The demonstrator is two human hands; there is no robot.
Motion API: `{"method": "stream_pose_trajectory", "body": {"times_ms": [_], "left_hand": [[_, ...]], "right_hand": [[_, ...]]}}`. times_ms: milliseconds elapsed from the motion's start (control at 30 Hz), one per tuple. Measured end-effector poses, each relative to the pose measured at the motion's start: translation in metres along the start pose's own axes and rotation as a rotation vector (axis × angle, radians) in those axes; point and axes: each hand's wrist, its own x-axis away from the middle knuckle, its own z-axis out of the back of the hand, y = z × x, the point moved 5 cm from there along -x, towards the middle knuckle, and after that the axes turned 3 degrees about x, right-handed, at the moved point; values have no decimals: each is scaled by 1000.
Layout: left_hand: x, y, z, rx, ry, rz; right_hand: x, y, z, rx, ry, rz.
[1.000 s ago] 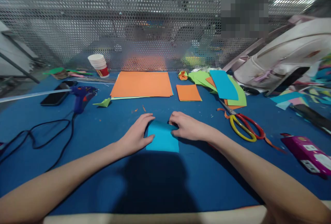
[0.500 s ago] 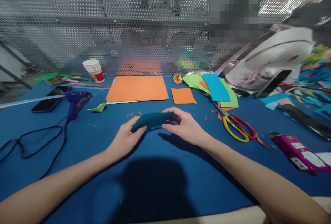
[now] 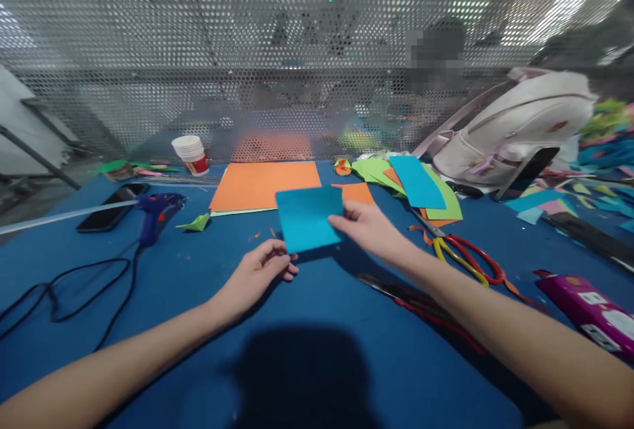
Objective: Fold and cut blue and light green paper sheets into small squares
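A bright blue rectangular sheet of paper (image 3: 310, 219) is raised above the table, its flat side toward me. My right hand (image 3: 364, 224) pinches its right edge, thumb in front and fingers behind. Close to the paper's lower left corner, my left hand (image 3: 265, 269) has loosely curled fingers that stand apart, with nothing visible in them. An orange square of paper (image 3: 357, 193) lies behind the blue sheet, partly hidden by it and my right hand. Beneath my right forearm lies a long dark tool (image 3: 396, 294) with a pointed tip and red parts, partly covered.
Large orange sheets (image 3: 267, 181) lie at the back. Leftward are a blue glue gun (image 3: 154, 214), its black cable, a phone (image 3: 111, 208) and stacked paper cups (image 3: 191, 153). Rightward are red-and-yellow scissors (image 3: 468, 257), cut paper (image 3: 419, 181), a purple case (image 3: 589, 307) and a pale backpack (image 3: 520, 122).
The blue paper has tilted up to face me. My left hand has come off its edge and moved slightly down; my right hand still holds it. The long dark tool now shows.
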Motion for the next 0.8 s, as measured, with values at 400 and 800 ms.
{"method": "stream_pose_trajectory", "body": {"times_ms": [400,800], "left_hand": [[-20,-1,27,-244,-10,-49],[-28,3,42,-458,-36,-63]], "right_hand": [[-84,79,74,145,41,-237],[-91,90,82,311,-13,-260]]}}
